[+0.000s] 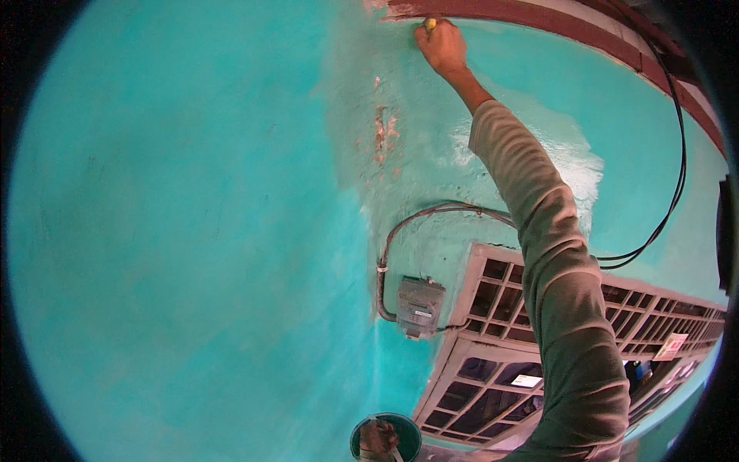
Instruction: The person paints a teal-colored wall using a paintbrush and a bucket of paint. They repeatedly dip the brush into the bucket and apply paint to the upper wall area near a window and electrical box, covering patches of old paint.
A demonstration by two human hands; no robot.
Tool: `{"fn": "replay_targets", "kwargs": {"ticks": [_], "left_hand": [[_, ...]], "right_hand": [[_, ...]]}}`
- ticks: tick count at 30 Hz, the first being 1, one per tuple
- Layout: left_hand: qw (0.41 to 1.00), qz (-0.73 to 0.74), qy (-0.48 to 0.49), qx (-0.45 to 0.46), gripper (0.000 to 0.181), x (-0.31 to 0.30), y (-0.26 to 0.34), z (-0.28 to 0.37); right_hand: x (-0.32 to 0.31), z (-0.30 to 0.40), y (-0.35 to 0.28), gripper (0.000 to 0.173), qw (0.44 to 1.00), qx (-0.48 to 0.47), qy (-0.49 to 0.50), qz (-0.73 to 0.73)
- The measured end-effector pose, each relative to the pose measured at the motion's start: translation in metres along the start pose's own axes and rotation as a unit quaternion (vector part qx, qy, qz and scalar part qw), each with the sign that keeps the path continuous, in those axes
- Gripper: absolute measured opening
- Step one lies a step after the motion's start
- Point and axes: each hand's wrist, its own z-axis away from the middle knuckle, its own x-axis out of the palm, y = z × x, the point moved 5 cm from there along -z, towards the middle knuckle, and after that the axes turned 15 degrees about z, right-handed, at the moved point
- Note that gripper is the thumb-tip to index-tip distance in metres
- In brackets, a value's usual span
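My right hand (443,47) is raised to the top of the turquoise wall (202,202), closed around a tool with a yellow handle (430,23); the tool's working end is hidden behind the fingers. It is just below the reddish-brown painted beam (491,12). At the bottom, my left hand (378,440) is at a dark green bucket (414,440) and appears to grip it; its fingers are partly in shadow. Wet-looking, glossy paint (577,167) shines on the wall behind my right sleeve. Pinkish bare spots (380,136) show in the paler green strip by the wall's corner.
A grey electric meter box (420,306) is fixed to the wall, with a cable conduit (389,242) curving above it. Black cables (681,150) hang in a loop at the right. Below my right arm are a window grille (496,289) and glazed panes in a pale frame (456,352).
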Motion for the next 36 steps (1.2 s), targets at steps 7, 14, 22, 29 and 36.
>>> {"fn": "replay_targets", "kwargs": {"ticks": [7,14,22,29,36], "left_hand": [[1.000,-0.023,-0.011,-0.008,0.047,0.003,0.003,0.001],[0.984,-0.034,0.055,0.166,0.033,0.115,-0.004,0.075],[0.968,-0.187,0.082,0.146,0.032,0.118,0.005,0.062],[0.984,-0.104,0.093,0.109,0.035,0.087,-0.001,0.045],[0.993,0.009,0.037,-0.108,0.042,-0.073,-0.024,-0.045]], "right_hand": [[0.019,-0.008,0.016,0.035,0.991,0.014,-0.009,-0.131],[0.005,-0.013,0.018,0.033,0.999,-0.045,0.009,0.024],[0.009,-0.006,0.027,0.028,0.988,0.030,-0.022,-0.151],[-0.018,-0.011,0.086,0.028,0.997,0.029,-0.019,-0.067],[-0.048,-0.006,0.039,0.028,0.997,0.002,-0.034,-0.071]]}}
